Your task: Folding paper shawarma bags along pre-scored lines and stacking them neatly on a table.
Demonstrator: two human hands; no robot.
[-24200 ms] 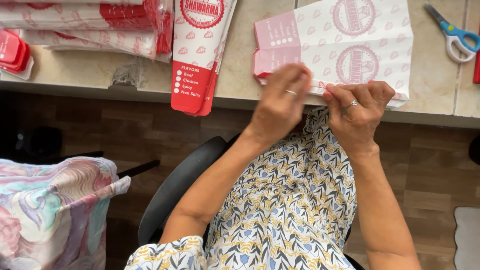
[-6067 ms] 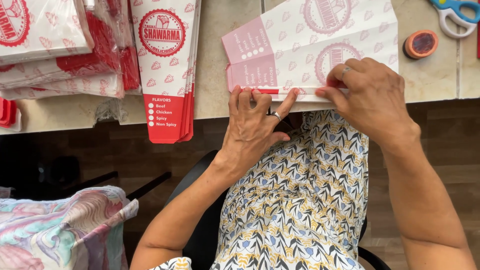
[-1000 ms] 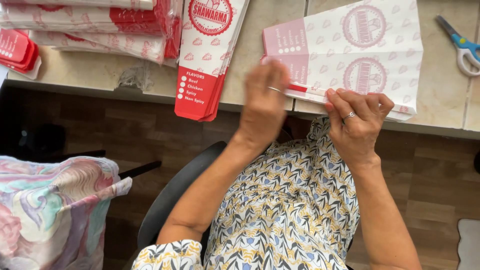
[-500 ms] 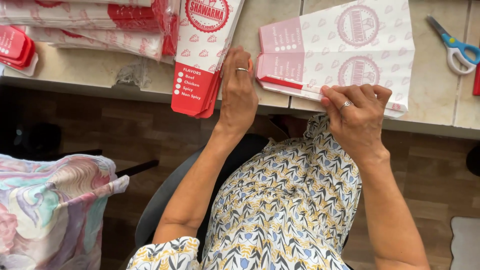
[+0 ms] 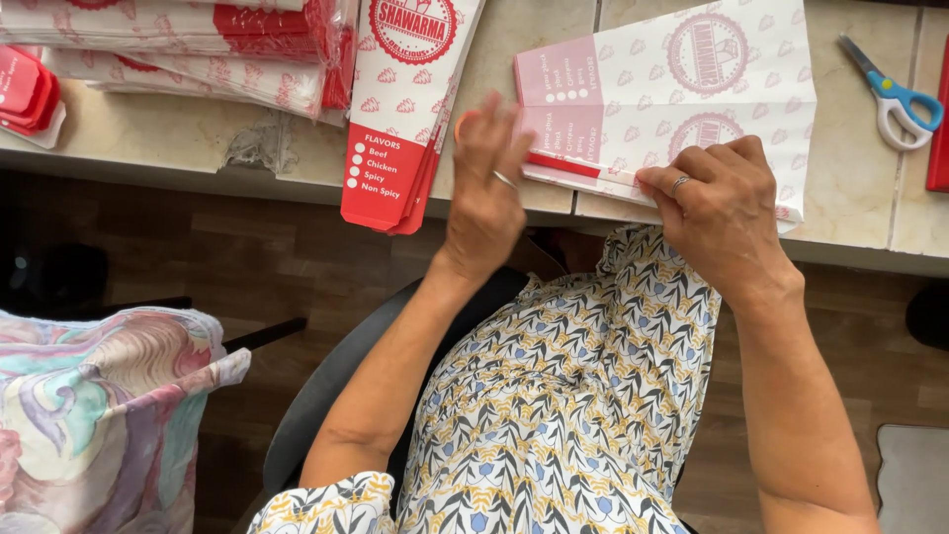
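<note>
While a stack of red-and-white wrappers [image 5: 178,44] lies at the counter's [image 5: 860,198] far left, one long folded sleeve [image 5: 405,109] hangs over the near edge beside it. Just right of that, the left hand [image 5: 486,193] rests with loose fingers at the left edge of a pink-and-white paper bag [image 5: 682,94], gripping nothing I can see, while the right hand [image 5: 727,213] presses the bag's near fold flat. Blue-handled scissors [image 5: 895,94] lie at the far right.

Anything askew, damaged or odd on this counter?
One thing: the stack of red-and-white paper sleeves hangs well over the counter edge, its red end unsupported. Beside it lies a crumpled scrap of clear film. The sheet under the left hand and right hand looks intact.
</note>
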